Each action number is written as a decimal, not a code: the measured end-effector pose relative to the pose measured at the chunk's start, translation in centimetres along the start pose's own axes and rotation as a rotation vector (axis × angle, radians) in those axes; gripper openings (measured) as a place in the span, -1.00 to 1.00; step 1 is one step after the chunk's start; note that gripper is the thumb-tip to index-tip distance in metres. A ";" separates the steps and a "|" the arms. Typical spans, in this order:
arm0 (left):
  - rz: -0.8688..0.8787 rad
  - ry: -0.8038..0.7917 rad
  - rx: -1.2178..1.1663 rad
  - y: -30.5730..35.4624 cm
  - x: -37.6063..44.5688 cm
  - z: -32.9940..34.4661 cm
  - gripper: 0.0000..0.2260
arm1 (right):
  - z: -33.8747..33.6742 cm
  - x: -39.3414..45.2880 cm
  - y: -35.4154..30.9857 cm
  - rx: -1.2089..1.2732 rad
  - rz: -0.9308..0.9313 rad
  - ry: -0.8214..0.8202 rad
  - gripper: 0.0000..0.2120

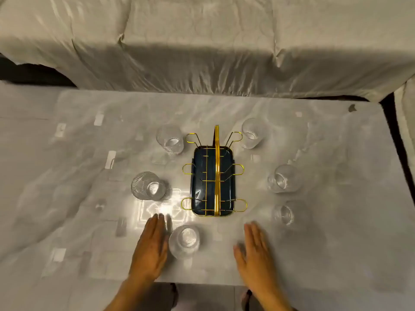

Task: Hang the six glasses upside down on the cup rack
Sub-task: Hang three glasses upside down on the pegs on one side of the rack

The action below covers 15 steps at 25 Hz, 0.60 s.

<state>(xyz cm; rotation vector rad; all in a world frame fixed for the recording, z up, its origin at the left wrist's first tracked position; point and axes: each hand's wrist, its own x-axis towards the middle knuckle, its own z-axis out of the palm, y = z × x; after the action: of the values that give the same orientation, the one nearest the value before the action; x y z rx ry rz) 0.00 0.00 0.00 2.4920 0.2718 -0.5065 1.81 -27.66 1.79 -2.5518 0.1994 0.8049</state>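
Note:
A gold wire cup rack (216,173) on a dark blue tray stands mid-table, its side loops bare. Several clear glasses stand upright around it: far left (170,139), mid left (147,186), near left (184,241), far right (252,133), mid right (283,178) and near right (284,213). My left hand (151,248) lies flat with fingers straight, just left of the near left glass; whether it touches is unclear. My right hand (254,250) rests flat and open on the table right of that glass, holding nothing.
The table (89,198) wears a pale plastic cover with taped patches. A sofa under a light sheet (202,52) runs along the far side. The table's right edge (397,140) borders a dark gap. My feet show below the near edge.

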 end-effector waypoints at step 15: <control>0.264 0.518 0.200 -5.3 2.6 10.3 -0.47 | 10.9 4.1 4.5 -0.253 -0.273 0.543 -0.31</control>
<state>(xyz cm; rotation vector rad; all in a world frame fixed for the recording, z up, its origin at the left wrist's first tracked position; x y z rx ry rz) -2.29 -1.42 -11.58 2.7658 0.0864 0.2392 -1.57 -26.56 -10.20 -2.9001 -0.0917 0.0229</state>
